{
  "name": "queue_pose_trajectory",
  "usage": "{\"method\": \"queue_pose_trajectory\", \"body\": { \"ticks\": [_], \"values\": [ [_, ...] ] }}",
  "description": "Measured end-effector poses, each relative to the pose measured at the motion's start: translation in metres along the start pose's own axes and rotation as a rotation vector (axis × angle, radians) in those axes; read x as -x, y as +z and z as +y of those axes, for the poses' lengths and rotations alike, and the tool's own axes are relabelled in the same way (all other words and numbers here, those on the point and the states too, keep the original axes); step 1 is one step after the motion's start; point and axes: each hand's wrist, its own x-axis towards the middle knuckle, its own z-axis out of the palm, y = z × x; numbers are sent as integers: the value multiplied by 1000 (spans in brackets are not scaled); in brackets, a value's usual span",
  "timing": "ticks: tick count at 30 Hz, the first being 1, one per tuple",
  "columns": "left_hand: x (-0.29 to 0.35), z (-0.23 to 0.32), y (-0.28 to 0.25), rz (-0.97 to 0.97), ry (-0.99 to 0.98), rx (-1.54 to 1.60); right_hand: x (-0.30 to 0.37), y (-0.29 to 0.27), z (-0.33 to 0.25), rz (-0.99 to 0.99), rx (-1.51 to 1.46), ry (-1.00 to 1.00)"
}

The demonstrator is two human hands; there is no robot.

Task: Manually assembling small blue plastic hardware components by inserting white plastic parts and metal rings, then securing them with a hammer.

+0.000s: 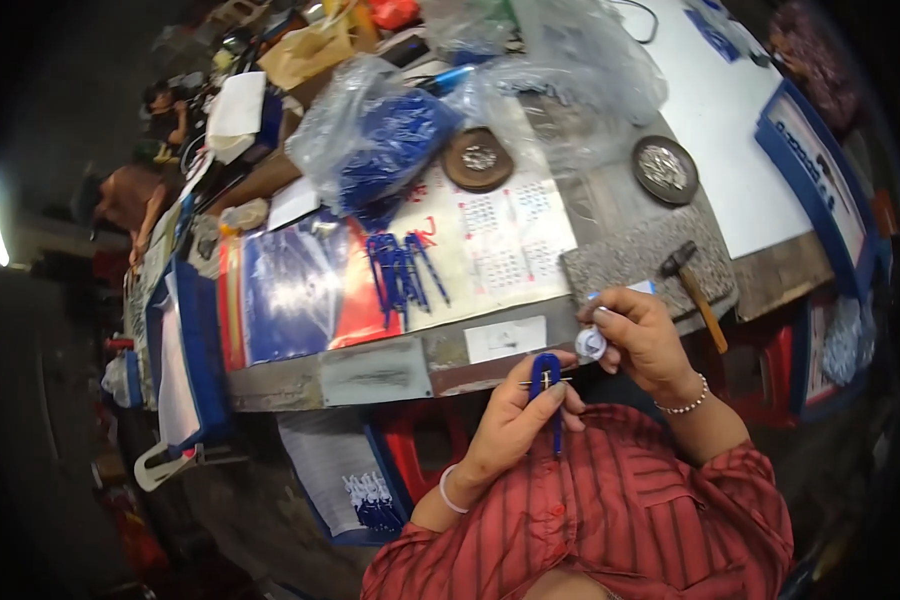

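In front of my chest, my left hand (pixel 505 430) is closed around a slim blue plastic piece (pixel 545 368) with a wide rounded head and a narrow stem pointing down. A thin metal pin lies crosswise at its head. Just to the right and a little higher, my right hand (pixel 650 342) pinches a small white rounded plastic part (pixel 590 344). The two pieces are close together but apart. Several similar slim blue pieces (pixel 400 275) lie in a bunch on the table's printed sheet (pixel 510 240).
A hammer (pixel 695 290) rests on a stone slab (pixel 620 255). Two round dishes of small metal parts, one brown (pixel 475 180) and one dark (pixel 665 190), stand farther back. Plastic bags (pixel 390 140) hold blue parts. Blue trays stand at left (pixel 198 350), right (pixel 820 180) and below (pixel 320 470).
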Motion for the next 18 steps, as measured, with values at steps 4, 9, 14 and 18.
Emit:
{"method": "queue_pose_trajectory", "body": {
  "ticks": [4, 9, 14, 18],
  "values": [
    [-5, -3, 3, -50, -66, -33, -1, -10, 10, -6, -59, -6],
    [-9, -5, 5, -82, -115, -66, 0, -12, 13, 58, -51, 14],
    [-13, -6, 7, -104, -122, -64, -3, -17, 17, 50, -52, -39],
    [-17, -7, 5, -119, -132, -51, -5, -17, 9, 66, 5, -39]
  ]
}}
